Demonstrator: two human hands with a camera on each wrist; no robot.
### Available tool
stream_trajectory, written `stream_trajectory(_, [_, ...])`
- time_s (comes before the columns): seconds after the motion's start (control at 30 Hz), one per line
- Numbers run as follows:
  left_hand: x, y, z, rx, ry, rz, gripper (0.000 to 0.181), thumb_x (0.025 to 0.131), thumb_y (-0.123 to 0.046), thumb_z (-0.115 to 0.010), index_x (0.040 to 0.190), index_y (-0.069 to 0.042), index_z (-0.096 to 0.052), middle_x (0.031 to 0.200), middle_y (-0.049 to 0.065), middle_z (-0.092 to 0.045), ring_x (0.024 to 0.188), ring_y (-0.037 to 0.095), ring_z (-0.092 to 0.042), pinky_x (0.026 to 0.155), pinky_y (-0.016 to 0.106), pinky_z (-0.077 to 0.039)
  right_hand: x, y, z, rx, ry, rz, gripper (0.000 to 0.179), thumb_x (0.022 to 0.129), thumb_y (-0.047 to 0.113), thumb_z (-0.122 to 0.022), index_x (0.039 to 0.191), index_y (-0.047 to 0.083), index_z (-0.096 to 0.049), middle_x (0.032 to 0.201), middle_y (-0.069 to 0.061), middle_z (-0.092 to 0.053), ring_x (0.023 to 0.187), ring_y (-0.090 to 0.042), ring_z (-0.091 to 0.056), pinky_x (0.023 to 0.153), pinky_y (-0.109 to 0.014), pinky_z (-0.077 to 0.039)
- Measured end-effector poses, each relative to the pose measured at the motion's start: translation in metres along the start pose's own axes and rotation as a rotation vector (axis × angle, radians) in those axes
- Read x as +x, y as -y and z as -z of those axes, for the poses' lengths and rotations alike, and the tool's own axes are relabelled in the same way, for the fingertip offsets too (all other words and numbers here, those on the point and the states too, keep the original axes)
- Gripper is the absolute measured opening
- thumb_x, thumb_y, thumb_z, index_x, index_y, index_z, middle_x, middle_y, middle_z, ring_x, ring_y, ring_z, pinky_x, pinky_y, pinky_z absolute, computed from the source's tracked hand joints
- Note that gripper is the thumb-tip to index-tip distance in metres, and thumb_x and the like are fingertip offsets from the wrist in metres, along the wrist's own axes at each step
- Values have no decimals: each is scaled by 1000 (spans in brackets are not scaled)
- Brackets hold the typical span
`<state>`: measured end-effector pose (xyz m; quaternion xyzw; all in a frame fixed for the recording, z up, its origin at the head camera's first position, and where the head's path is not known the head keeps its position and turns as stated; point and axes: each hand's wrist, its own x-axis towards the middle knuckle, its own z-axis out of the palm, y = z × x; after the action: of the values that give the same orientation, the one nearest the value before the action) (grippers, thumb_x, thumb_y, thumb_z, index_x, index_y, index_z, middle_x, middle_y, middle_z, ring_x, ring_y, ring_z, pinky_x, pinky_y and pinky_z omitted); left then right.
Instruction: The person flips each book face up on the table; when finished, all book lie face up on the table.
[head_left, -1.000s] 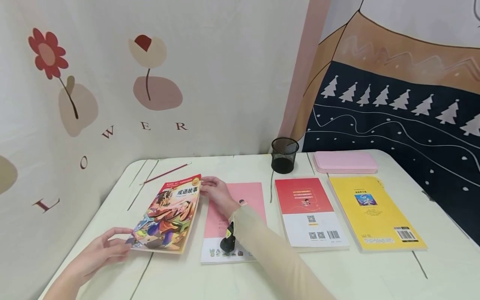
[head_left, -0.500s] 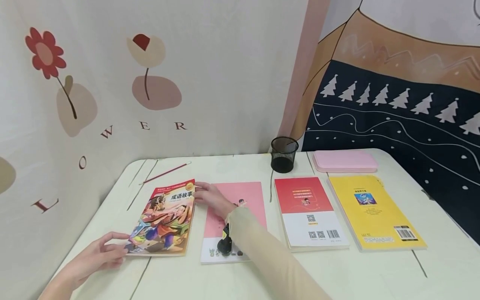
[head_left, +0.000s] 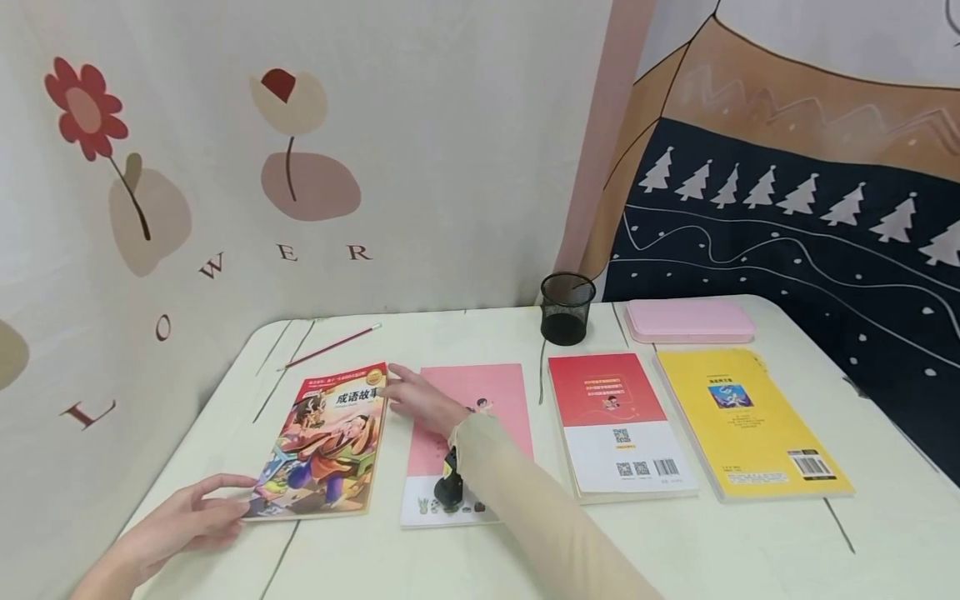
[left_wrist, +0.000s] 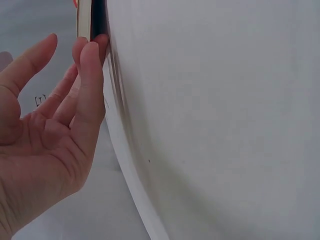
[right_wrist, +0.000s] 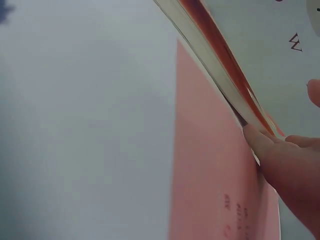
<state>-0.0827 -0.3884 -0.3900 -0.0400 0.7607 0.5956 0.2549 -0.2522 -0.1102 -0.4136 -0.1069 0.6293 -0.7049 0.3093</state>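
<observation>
The left hand point(head_left: 183, 518), fingers loose, touches the near left corner of the illustrated book point(head_left: 322, 454), left on the table point(head_left: 742, 550). The right hand point(head_left: 423, 402) touches that book's right edge; I cannot tell whether it pinches. Beyond are the pink-and-white book point(head_left: 476, 385), red-and-white book point(head_left: 609, 396) and yellow book point(head_left: 750, 433).

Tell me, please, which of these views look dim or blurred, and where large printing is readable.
Head view: bright and fairly even, large title readable on the colourful book, finest print too small; left wrist view: greyer, the white table soft and almost without detail; right wrist view: dim too, lettering blurred on the pink booklet.
</observation>
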Motion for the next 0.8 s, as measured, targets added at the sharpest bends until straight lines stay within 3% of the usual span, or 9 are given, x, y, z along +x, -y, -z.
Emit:
stream_trajectory(0.17, [0,1,2,-18,5,-4,24,91,-15,-49,98,-37,-56,85,4,-61,74,16,-58,69,33,-50,-1,1,0,-11,1,-12,65,83,18,-57,140,17,-24,138,-5,-31,122,-23,-33,97,-36,-31])
stream_trajectory(0.4, [-3,0,2,-8,-56,44,17,90,-19,-51,101,-32,-57,85,4,-61,74,18,-58,69,34,-50,0,2,-2,-26,18,-6,67,83,18,-57,140,17,-22,139,-6,-29,121,-22,-34,96,-34,-31])
stream_trajectory(0.53, [-4,-1,1,51,-94,62,19,90,-22,-52,107,-18,-57,85,5,-60,75,19,-58,69,34,-50,-2,3,-1,-61,15,-3,67,83,20,-56,140,18,-22,140,-3,-27,120,-22,-36,95,-34,-32])
stream_trajectory(0.67, [-5,-5,-1,151,-145,90,40,89,-27,-53,114,4,-48,87,7,-61,78,21,-58,69,34,-50,-5,7,3,-101,14,1,64,85,22,-55,140,19,-24,138,-3,-31,119,-23,-38,95,-34,-32])
stream_trajectory(0.8, [-7,-9,-2,228,-161,71,52,89,-26,-52,118,14,-37,91,12,-62,79,24,-60,69,37,-50,-8,14,10,-159,7,14,59,85,25,-55,138,22,-29,133,-2,-39,116,-24,-40,95,-35,-32])
